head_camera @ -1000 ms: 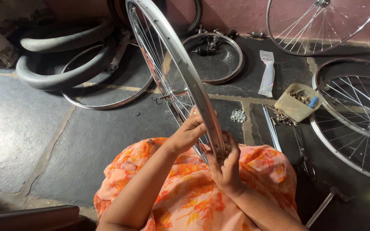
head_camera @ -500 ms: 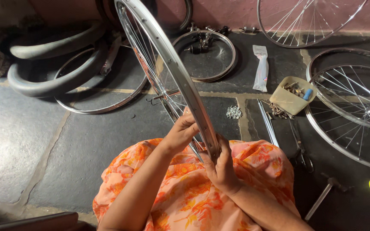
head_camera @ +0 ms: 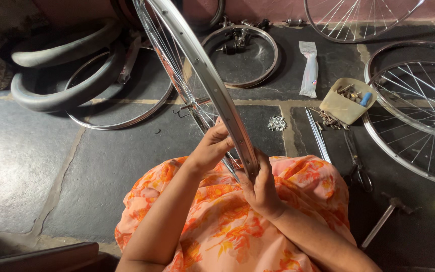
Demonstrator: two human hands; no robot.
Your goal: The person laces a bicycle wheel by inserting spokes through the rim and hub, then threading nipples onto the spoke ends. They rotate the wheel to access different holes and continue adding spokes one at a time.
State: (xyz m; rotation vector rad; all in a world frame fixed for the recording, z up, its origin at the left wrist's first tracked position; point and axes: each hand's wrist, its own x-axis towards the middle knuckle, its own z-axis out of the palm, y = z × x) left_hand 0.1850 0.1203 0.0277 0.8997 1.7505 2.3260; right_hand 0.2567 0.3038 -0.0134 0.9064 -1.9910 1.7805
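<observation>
Fingers of the left hand (head_camera: pixel 212 147) curl onto the wheel rim (head_camera: pixel 212 80) from its left side; right hand (head_camera: pixel 260 186) clamps the rim's near end from the right, thumb on the metal. Rim stands on edge over the lap, lower centre of frame, long axis running from the hands up to upper centre, tilted slightly left. Spokes (head_camera: pixel 169 55) show left of it. Right of centre: shallow beige tray (head_camera: pixel 339 108) on the stone floor (head_camera: pixel 51 166) holds small metal parts and a blue item. Loose nipples pile (head_camera: pixel 276 123) lies just left of the tray. Spoked wheel (head_camera: pixel 419 116) lies flat at right edge; tyres (head_camera: pixel 61 75) sit upper left.
</observation>
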